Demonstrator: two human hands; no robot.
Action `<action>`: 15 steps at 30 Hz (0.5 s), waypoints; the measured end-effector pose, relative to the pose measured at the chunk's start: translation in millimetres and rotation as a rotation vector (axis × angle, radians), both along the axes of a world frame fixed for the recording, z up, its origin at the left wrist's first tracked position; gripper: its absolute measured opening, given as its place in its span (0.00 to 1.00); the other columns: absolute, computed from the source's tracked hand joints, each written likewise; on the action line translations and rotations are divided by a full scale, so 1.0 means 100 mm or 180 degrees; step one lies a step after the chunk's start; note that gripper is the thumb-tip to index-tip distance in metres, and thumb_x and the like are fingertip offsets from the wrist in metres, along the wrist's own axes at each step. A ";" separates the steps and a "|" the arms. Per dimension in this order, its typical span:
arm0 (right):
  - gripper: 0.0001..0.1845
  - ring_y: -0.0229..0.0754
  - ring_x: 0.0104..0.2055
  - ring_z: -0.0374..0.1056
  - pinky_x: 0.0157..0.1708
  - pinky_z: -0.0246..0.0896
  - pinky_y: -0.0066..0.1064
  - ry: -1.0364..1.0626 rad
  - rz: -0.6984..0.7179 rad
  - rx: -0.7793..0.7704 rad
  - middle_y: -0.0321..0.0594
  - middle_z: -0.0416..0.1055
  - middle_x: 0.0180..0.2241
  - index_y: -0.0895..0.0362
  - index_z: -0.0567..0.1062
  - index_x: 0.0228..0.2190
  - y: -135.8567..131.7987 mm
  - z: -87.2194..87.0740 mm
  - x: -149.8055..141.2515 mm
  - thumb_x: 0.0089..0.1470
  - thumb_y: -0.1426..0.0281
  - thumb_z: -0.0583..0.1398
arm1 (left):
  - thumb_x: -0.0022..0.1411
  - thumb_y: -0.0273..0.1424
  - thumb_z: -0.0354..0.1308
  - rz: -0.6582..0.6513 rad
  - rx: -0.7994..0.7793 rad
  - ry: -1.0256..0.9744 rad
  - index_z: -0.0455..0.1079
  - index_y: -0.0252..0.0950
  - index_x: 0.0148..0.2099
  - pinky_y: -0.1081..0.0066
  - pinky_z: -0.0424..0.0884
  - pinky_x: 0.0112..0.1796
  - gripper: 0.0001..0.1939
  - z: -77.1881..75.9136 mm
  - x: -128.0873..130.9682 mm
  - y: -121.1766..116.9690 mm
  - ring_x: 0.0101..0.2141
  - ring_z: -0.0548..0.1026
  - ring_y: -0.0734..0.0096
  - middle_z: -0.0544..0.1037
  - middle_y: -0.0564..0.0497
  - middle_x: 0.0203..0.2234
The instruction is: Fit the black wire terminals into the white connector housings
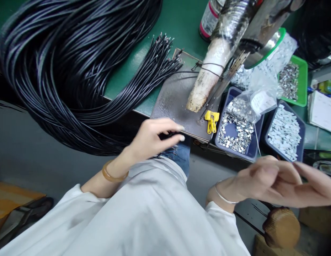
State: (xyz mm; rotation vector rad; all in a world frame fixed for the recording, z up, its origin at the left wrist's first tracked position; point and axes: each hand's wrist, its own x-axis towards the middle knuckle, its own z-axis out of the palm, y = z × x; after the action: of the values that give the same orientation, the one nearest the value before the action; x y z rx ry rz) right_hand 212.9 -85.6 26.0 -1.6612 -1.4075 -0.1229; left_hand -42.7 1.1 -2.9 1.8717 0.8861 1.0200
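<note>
My left hand point(157, 137) hovers at the front edge of the bench, its thumb and fingers apart with nothing between them. Below and behind it, the stripped ends of some black cables point(172, 153) show near my lap. Out to the right, my right hand point(277, 181) is palm-up, somewhat blurred, fingers loosely stretched; no object shows in it. It is nearest to a dark blue tray of small metal pieces point(236, 137) and another tray of pale flat pieces point(285, 131). A yellow clip-like tool point(212, 121) lies beside the first tray.
A large bundle of black cables point(55, 71) hangs over the green bench point(181, 21), its ends on a grey board point(173, 96). A plastic-wrapped tube point(213, 67) slants over the board. A green tray point(301, 81), a bottle point(209, 21) and a paper pad point(324, 110) stand at right.
</note>
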 end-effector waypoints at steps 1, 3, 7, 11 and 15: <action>0.17 0.36 0.22 0.69 0.19 0.61 0.33 -0.0042 0.0022 0.0076 0.34 0.67 0.35 0.41 0.62 0.53 0.00 0.04 0.02 0.64 0.54 0.52 | 0.63 0.32 0.64 0.0488 0.0175 -0.0003 0.78 0.36 0.43 0.69 0.75 0.36 0.08 0.02 -0.08 0.09 0.36 0.78 0.70 0.82 0.49 0.37; 0.12 0.38 0.27 0.75 0.22 0.63 0.31 -0.0152 -0.0006 0.0041 0.33 0.70 0.32 0.47 0.68 0.47 0.07 0.07 0.08 0.61 0.61 0.58 | 0.63 0.35 0.64 0.1309 0.0507 0.0469 0.76 0.38 0.47 0.61 0.73 0.48 0.12 0.06 -0.24 0.30 0.45 0.76 0.63 0.80 0.49 0.42; 0.06 0.38 0.27 0.74 0.31 0.65 0.30 -0.0633 -0.0207 -0.0885 0.33 0.73 0.26 0.54 0.71 0.30 0.36 -0.03 0.34 0.54 0.67 0.63 | 0.56 0.40 0.70 0.1755 0.0382 0.1490 0.68 0.41 0.60 0.54 0.61 0.58 0.31 0.08 -0.39 0.70 0.58 0.65 0.47 0.73 0.43 0.52; 0.06 0.40 0.33 0.70 0.33 0.62 0.30 -0.1124 0.0077 -0.1098 0.39 0.75 0.32 0.54 0.67 0.26 0.66 -0.19 0.61 0.53 0.68 0.59 | 0.59 0.42 0.65 0.1648 -0.0009 0.2287 0.66 0.35 0.61 0.55 0.64 0.52 0.31 0.07 -0.38 0.82 0.54 0.70 0.43 0.75 0.39 0.49; 0.06 0.40 0.32 0.66 0.32 0.56 0.31 -0.1483 0.0098 -0.1374 0.37 0.71 0.29 0.53 0.64 0.25 0.77 -0.24 0.66 0.52 0.69 0.57 | 0.63 0.43 0.59 0.1286 -0.0080 0.2599 0.70 0.35 0.58 0.61 0.67 0.46 0.25 0.15 -0.52 0.60 0.44 0.78 0.50 0.81 0.43 0.40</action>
State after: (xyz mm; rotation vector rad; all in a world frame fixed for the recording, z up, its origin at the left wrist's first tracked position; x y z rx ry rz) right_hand 278.9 -8.7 1.7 -2.0497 -1.9098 -0.2102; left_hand -94.2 61.5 11.8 2.1536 1.7885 0.4161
